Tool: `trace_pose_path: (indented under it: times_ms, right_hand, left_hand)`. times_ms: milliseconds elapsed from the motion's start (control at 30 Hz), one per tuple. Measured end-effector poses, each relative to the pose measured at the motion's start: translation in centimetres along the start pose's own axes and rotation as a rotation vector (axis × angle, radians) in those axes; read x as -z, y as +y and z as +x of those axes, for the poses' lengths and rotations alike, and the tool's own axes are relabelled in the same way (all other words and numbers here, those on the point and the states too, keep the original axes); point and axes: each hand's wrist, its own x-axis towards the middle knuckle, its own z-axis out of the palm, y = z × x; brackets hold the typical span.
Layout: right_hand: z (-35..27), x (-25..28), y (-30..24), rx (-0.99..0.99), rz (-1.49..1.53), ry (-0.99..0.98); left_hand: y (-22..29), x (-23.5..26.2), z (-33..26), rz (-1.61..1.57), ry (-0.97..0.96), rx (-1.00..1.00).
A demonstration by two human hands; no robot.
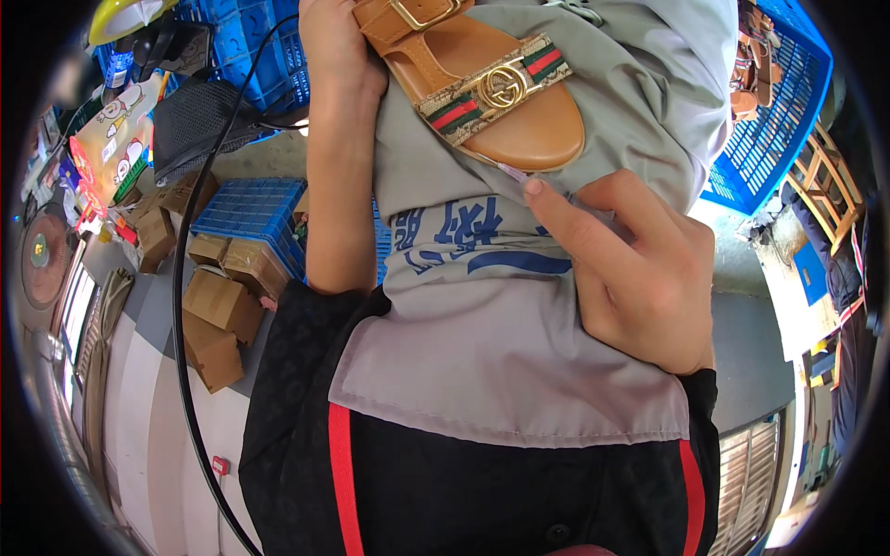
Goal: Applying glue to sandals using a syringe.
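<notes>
Sandal (482, 88) lay gripped at its heel by my left fingers (338, 46); right fingers (593, 232) pinched its sole edge, probably needing a peel.

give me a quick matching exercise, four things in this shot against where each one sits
Things:
1. tan sandal
2. left hand
3. right hand
4. cardboard boxes

Places:
A. on the floor at the left
B. on the grey apron, fingers by the sandal's toe
C. lying on the grey apron, at the top
D. at the sandal's buckle end

Pairs: 1-C, 2-D, 3-B, 4-A
</notes>
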Motion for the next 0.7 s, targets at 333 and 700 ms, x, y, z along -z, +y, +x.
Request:
trace_pose_path:
  times_ms: [333,700]
  right_hand:
    - [-0.3,0.1,0.5,-0.04,0.023,-0.019]
    - [-2.8,2.8,3.6,-0.081,0.492,0.241]
  left_hand:
    - [-0.3,0.2,0.0,0.005,-0.023,-0.033]
    - [1.0,-0.6,0.4,-0.103,-0.128,-0.033]
